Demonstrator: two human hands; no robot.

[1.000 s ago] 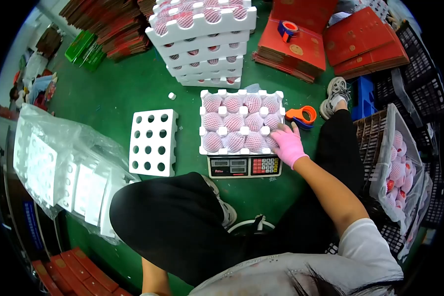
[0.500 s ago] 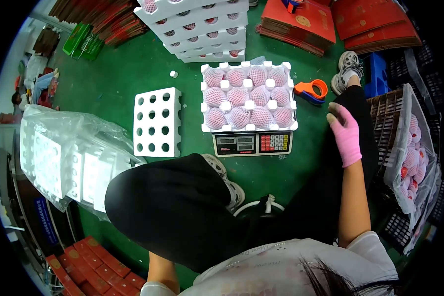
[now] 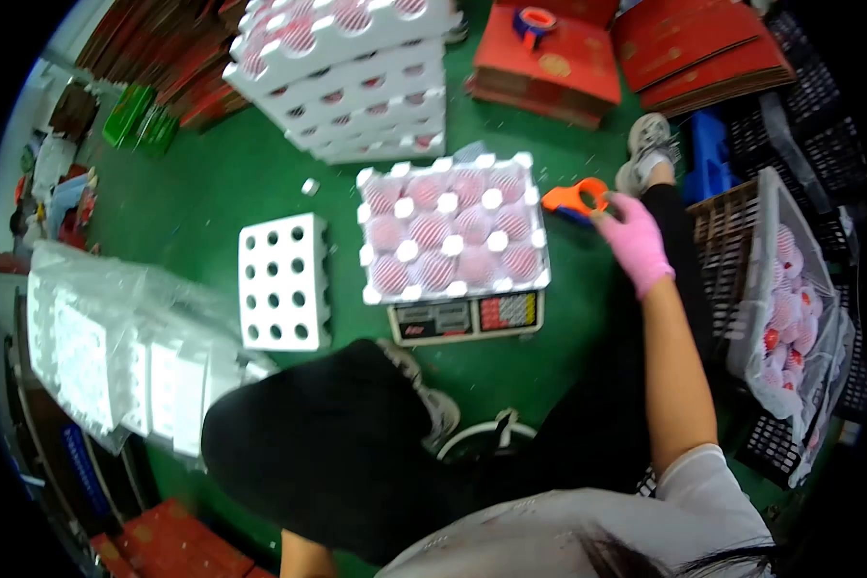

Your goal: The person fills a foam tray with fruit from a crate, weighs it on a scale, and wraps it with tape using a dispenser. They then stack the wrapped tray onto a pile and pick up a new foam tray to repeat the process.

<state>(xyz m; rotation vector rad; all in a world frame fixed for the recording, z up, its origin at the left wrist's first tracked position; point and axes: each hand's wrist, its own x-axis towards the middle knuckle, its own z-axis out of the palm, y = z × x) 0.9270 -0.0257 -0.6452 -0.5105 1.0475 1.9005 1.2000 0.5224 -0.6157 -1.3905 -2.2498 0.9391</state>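
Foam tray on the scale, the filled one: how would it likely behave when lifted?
The foam tray looks stiff, with thick, straight-edged walls, though a hard grip might dent it. It is probably heavy for foam, since net-sleeved fruit fills its rows. The round fruit seems unlikely to roll at a slight tilt, as white studs stand between the pieces.

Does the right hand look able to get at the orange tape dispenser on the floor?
Probably yes: the right hand looks empty, its fingertips close by the orange tape dispenser, and nothing visible blocks the way. Whether they touch is unclear.
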